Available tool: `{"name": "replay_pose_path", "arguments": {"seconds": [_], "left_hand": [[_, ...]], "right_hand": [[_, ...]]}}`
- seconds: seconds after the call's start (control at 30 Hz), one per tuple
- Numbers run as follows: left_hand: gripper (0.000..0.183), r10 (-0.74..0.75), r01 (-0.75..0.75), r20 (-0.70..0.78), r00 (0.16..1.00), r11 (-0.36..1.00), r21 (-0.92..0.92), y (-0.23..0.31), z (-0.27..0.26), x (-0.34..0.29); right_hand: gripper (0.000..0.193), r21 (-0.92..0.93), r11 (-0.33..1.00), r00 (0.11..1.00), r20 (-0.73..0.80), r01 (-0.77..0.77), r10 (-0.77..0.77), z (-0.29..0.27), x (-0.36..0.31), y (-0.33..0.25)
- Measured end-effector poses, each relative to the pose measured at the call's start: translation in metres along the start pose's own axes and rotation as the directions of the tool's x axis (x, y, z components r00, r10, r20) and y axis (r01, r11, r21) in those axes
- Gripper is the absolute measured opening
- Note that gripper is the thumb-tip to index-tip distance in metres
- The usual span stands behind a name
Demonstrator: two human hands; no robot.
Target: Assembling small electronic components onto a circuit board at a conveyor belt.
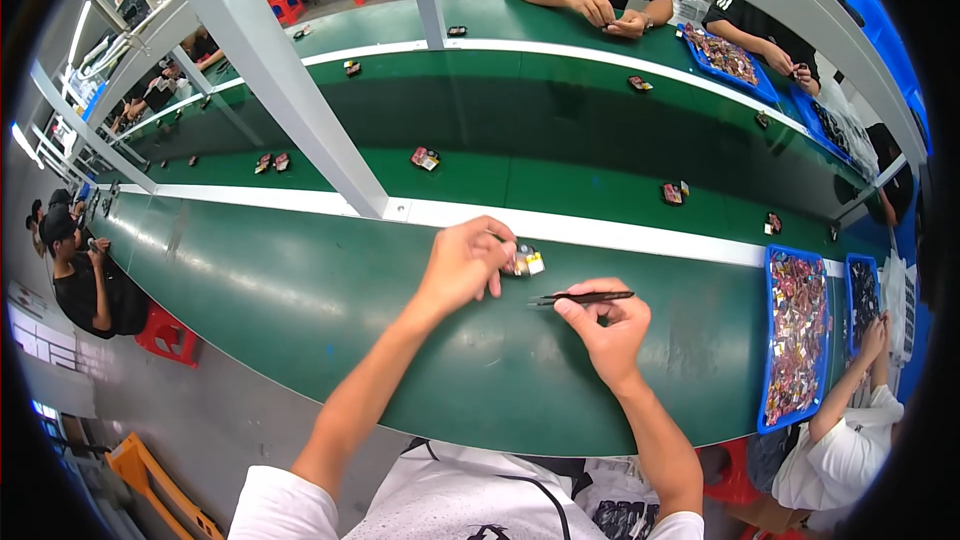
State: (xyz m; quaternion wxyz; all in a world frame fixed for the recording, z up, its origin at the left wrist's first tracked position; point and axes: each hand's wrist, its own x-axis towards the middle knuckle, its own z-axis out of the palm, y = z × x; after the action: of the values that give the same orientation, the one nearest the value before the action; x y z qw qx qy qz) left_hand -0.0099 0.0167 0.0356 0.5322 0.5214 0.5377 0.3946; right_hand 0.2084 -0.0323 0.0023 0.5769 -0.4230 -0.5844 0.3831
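Note:
My left hand (465, 265) is closed at the far side of the green bench, its fingertips on a small dark part with a yellow-and-white tag (528, 260). The fingers cover some of that part, so its exact kind is unclear. To the right, my right hand (612, 330) grips dark tweezers (598, 296) between thumb and fingers. Their tips point left, just below the small part and apart from it.
A green conveyor (560, 165) carrying scattered small parts runs beyond a white rail (600, 233). A grey post (290, 90) rises left of my hands. On the right lies a blue tray (768, 340) heaped with small parts. Co-workers sit across and at both sides.

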Motion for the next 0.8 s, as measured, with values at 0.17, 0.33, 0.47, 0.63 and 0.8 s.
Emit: {"name": "replay_pose_path", "arguments": {"seconds": [0.17,0.33,0.47,0.63,0.8], "left_hand": [[0.016,0.053,-0.057,-0.034,0.998,0.994,-0.095,-0.022,0.024,-0.026],[0.016,0.125,-0.127,-0.045,0.991,0.992,-0.022,-0.031,0.032,-0.028],[0.015,0.262,-0.258,-0.077,0.962,0.964,0.062,-0.04,0.036,-0.028],[0.014,0.301,-0.291,-0.083,0.95,0.95,0.111,-0.042,0.035,-0.027],[0.015,0.287,-0.28,-0.066,0.956,0.955,0.101,-0.037,0.037,-0.03]], "right_hand": [[0.014,0.106,0.991,0.996,0.006,-0.086,0.085,-0.001,0.001,0.007],[0.014,-0.05,0.998,0.999,-0.011,-0.047,0.046,-0.001,0.002,0.007],[0.015,-0.16,0.987,0.999,0.024,-0.023,0.028,-0.001,0.001,0.006],[0.016,-0.221,0.975,0.999,0.035,0.024,-0.017,0.002,0.002,0.001],[0.016,-0.26,0.964,0.998,0.045,0.049,-0.038,0.001,0.001,0.003]]}}
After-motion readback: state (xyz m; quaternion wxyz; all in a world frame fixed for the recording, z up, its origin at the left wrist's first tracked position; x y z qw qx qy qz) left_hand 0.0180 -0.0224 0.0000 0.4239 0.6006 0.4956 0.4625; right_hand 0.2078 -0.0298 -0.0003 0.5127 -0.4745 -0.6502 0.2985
